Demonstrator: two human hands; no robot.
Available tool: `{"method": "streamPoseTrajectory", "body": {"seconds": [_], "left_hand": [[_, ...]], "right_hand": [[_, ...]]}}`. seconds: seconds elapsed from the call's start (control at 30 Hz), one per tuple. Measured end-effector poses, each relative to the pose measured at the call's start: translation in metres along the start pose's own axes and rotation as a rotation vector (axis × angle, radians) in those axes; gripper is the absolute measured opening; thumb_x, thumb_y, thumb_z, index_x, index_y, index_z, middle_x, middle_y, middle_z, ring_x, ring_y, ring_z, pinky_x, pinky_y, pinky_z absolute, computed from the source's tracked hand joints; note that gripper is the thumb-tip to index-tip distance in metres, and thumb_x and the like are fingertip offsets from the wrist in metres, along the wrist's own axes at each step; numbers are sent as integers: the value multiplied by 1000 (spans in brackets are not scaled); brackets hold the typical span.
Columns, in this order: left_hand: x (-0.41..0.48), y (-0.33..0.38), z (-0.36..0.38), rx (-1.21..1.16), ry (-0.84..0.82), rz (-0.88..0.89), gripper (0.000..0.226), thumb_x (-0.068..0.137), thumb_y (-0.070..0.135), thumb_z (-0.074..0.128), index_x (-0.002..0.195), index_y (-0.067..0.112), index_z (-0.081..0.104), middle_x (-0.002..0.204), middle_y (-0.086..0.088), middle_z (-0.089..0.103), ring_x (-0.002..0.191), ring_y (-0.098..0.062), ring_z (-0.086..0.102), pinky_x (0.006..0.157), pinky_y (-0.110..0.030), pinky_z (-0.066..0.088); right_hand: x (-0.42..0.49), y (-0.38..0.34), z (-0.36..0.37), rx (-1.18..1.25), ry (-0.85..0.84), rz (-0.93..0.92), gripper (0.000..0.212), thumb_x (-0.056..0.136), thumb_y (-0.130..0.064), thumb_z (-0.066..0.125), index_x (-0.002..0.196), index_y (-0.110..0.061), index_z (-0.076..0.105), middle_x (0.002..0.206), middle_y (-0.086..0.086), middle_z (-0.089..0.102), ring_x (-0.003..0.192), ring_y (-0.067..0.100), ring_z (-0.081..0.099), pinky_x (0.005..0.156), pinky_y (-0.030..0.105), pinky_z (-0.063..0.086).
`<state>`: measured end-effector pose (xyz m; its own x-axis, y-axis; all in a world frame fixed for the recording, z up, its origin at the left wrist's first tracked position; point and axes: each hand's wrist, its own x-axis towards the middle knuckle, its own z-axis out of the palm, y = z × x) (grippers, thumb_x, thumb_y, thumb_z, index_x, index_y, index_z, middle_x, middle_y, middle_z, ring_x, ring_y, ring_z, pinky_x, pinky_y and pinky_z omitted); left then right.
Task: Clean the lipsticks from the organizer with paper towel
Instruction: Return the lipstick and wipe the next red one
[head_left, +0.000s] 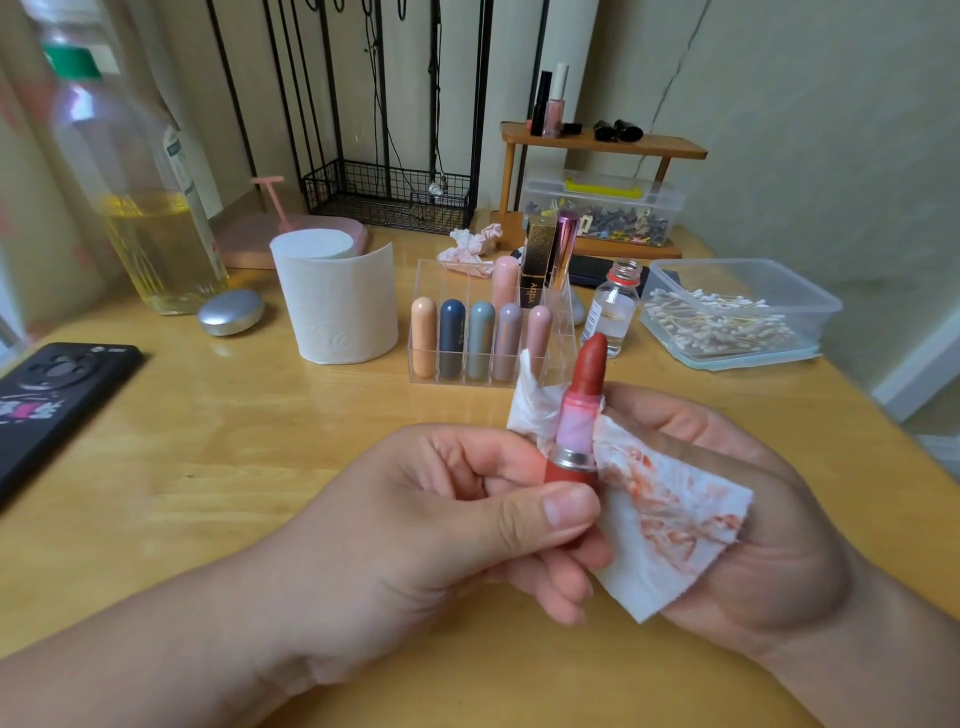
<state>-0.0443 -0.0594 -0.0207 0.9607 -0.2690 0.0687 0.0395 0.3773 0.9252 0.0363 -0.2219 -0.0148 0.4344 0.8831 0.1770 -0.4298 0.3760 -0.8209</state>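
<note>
Open lipstick (581, 415) at lower centre of the frame, long axis near upright, red bullet tip pointing up and leaning slightly right, red base down. Pinched at the base by left hand (457, 525), thumb across the front, fingers curled behind. Stained paper towel (660, 514) draped over right hand (727, 499), palm up and loosely cupped, pressed against the pink inner tube just beside the silver collar; one corner of the towel sticking up behind the tube. Directly beyond, at centre frame, clear organizer (431, 376) on the wooden table (234, 441), with five capped lipsticks upright in its front row and taller ones behind, partly hidden by the raised bullet. Tissue roll (337, 301) left of the organizer. Small glass bottle (610, 312) without cap right of it, then a plastic tub of cotton swabs (727, 317) at right. Crumpled used tissue (467, 249) behind. Large bottle (140, 171) of yellow liquid upper left; phone (57, 400) at the left edge.
</note>
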Motion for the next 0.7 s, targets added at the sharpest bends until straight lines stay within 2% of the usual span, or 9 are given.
{"method": "streamPoseTrajectory", "body": {"seconds": [0.13, 0.23, 0.3, 0.37, 0.47, 0.53, 0.7], "left_hand": [[-1, -1, 2, 67, 83, 20, 5, 77, 15, 78, 76, 12, 74, 76, -19, 70, 58, -22, 66, 61, -30, 55], [-2, -3, 3, 109, 142, 24, 14, 71, 16, 81, 75, 8, 70, 68, -20, 66, 54, -24, 63, 62, -32, 55], [-1, -5, 1, 114, 147, 25, 19, 71, 15, 82, 78, 4, 68, 70, -25, 64, 56, -25, 61, 59, -32, 54], [0, -5, -1, 57, 75, 14, 25, 75, 15, 82, 87, 0, 68, 76, -23, 66, 61, -24, 62, 60, -31, 54], [1, -3, -5, -128, -131, -50, 33, 90, 18, 69, 109, -8, 64, 93, -19, 67, 78, -21, 65, 72, -31, 55], [1, -2, -5, -130, -166, -64, 31, 94, 16, 64, 113, -9, 63, 98, -20, 68, 82, -22, 66, 74, -31, 55], [0, -2, 0, 88, 49, 10, 10, 78, 12, 75, 85, 6, 75, 80, -18, 72, 61, -21, 65, 63, -29, 56]], "right_hand": [[0, 1, 0, 0, 0, -1, 24, 87, -16, 68, 96, 5, 62, 75, 17, 54, 65, 30, 54, 61, 45, 47], [2, 1, 0, 13, -13, 9, 27, 89, -15, 66, 101, 9, 59, 80, 17, 58, 68, 31, 55, 64, 44, 48], [2, 2, 0, 20, -16, 11, 32, 90, -13, 64, 106, 12, 54, 83, 18, 58, 69, 31, 55, 65, 44, 49], [2, 1, 0, 28, -28, -1, 29, 91, -12, 62, 105, 11, 55, 83, 19, 56, 69, 31, 55, 64, 44, 49], [0, -2, -2, -32, 10, -18, 25, 83, -16, 72, 95, 4, 64, 68, 17, 56, 55, 27, 59, 57, 37, 51], [-2, -3, -4, -67, 21, -12, 24, 81, -19, 73, 90, 1, 64, 62, 15, 52, 51, 26, 56, 55, 39, 47], [0, -2, 0, -23, 23, -27, 30, 84, -15, 70, 100, 8, 61, 78, 19, 53, 65, 29, 51, 60, 40, 47]]}}
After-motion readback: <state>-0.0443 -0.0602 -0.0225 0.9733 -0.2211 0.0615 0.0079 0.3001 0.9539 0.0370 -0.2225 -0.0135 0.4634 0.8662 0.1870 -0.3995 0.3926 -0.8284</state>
